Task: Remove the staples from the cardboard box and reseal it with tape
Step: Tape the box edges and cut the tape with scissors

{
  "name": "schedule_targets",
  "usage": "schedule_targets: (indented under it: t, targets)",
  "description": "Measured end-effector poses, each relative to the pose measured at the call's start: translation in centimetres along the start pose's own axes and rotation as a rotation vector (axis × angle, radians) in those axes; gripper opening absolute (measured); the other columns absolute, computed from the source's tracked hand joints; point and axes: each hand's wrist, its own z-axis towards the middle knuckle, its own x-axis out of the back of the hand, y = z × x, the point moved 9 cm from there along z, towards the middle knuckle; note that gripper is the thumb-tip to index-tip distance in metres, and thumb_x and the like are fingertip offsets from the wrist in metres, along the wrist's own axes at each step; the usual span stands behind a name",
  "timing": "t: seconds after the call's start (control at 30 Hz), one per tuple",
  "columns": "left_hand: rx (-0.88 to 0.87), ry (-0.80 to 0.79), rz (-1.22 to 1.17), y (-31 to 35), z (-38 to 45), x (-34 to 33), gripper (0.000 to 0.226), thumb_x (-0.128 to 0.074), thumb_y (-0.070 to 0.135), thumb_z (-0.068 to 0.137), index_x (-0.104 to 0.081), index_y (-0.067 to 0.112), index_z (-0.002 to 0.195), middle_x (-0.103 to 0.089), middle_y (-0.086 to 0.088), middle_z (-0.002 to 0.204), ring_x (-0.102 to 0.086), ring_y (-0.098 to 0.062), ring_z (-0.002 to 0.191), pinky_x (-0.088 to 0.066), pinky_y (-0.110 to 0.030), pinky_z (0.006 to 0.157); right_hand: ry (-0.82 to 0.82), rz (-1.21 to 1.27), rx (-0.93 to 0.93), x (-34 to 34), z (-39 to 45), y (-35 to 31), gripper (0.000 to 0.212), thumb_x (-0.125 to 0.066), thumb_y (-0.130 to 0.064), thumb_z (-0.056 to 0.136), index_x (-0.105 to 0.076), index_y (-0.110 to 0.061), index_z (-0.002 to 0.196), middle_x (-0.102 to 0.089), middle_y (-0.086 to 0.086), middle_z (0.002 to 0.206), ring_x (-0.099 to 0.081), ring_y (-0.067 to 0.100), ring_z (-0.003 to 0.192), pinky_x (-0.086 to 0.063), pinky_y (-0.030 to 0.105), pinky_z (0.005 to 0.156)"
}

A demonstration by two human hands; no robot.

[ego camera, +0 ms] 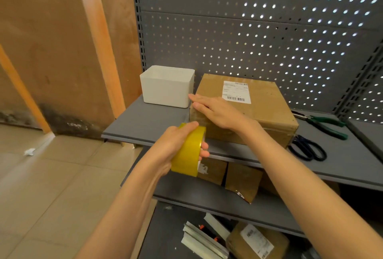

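Note:
A brown cardboard box (263,111) with a white shipping label (236,92) sits closed on the grey shelf (145,121). My right hand (215,111) lies flat on the box's near left top edge, fingers stretched out and together. My left hand (176,144) grips a roll of yellow tape (189,153) just in front of the box's left front corner, off the shelf edge. A strip of clear tape seems to run from the roll up onto the box, though it is hard to make out.
A white plastic bin (167,86) stands left of the box. Green-handled pliers (325,125) and dark scissors (306,149) lie right of the box. Lower shelves hold more parcels (242,182) and white strips (199,240). A pegboard backs the shelf.

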Motion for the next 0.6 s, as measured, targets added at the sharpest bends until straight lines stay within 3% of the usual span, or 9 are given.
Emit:
schedule_targets:
  t: [0.1,0.2,0.43,0.5,0.6]
  targets:
    - [-0.065,0.018,-0.004,0.1,-0.5,-0.1,0.036,-0.052,0.038,0.091,-0.058,0.004,0.100,-0.071,-0.008,0.062,-0.067,-0.020,0.050,-0.055,-0.027,0.046,0.004,-0.004,-0.006,-0.1,0.0,-0.2,0.044,-0.029,-0.031,0.102,-0.031,-0.019,0.144,-0.029,-0.002,0.151,-0.024,0.012,0.140,-0.017,0.028,0.114]
    - [-0.141,0.085,0.010,0.0,-0.9,0.0,0.032,-0.051,0.035,0.093,-0.059,0.004,0.088,-0.068,-0.006,0.055,-0.065,-0.018,0.045,-0.054,-0.026,0.045,0.002,-0.053,0.000,-0.3,0.0,-0.2,0.044,-0.029,-0.030,0.102,-0.030,-0.018,0.145,-0.027,-0.003,0.152,-0.023,0.012,0.141,-0.016,0.027,0.114]
    - [-0.029,0.191,0.006,-0.7,-1.4,0.4,0.031,-0.054,0.033,0.092,-0.055,0.002,0.085,-0.066,-0.006,0.050,-0.063,-0.014,0.040,-0.047,-0.020,0.036,0.001,-0.057,-0.026,-0.3,0.0,-0.1,0.044,-0.029,-0.030,0.102,-0.030,-0.019,0.145,-0.028,-0.004,0.152,-0.022,0.012,0.141,-0.018,0.031,0.116]
    - [-0.072,0.323,0.149,-0.2,-1.8,1.5,0.035,-0.059,0.038,0.087,-0.050,0.004,0.093,-0.063,-0.004,0.059,-0.061,-0.008,0.039,-0.041,-0.017,0.033,0.006,-0.053,-0.033,-0.3,0.0,-0.1,0.044,-0.029,-0.031,0.102,-0.030,-0.020,0.145,-0.028,-0.005,0.152,-0.023,0.013,0.141,-0.018,0.032,0.115]
    - [-0.196,0.502,0.380,1.4,-2.0,3.2,0.048,-0.066,0.045,0.079,-0.038,0.017,0.106,-0.051,-0.001,0.089,-0.052,-0.009,0.068,-0.037,-0.026,0.050,0.017,-0.042,-0.051,-0.3,0.1,0.1,0.044,-0.029,-0.033,0.102,-0.030,-0.022,0.145,-0.028,-0.005,0.152,-0.024,0.015,0.141,-0.021,0.037,0.115]
